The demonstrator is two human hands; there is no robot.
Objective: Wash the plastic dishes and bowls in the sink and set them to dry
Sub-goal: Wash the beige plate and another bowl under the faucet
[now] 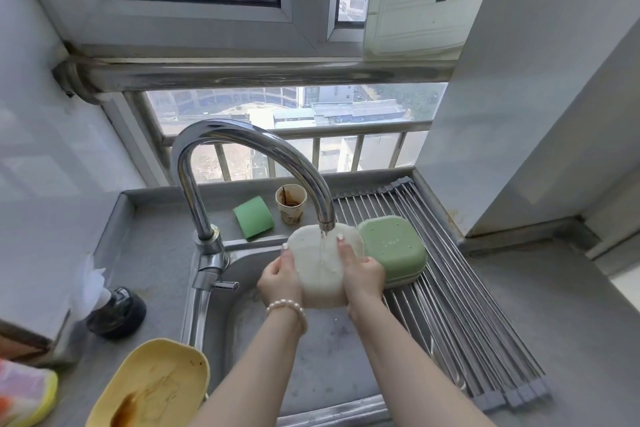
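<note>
A white plastic dish (320,263) is held tilted over the sink (329,364), under water running from the faucet (242,146). My left hand (278,279) grips its left edge and my right hand (362,274) grips its right edge, thumbs on its face. A green plastic bowl (393,248) lies upside down on the roll-up drying rack (460,315) to the right. A dirty yellow plastic dish (152,388) with brown stains sits on the counter at the lower left.
A green sponge (254,217) and a stained paper cup (291,203) stand behind the sink. A dark bottle with a white cloth (116,312) sits left of the faucet. A colourful sponge (24,392) lies at the far left edge. Wall rises at right.
</note>
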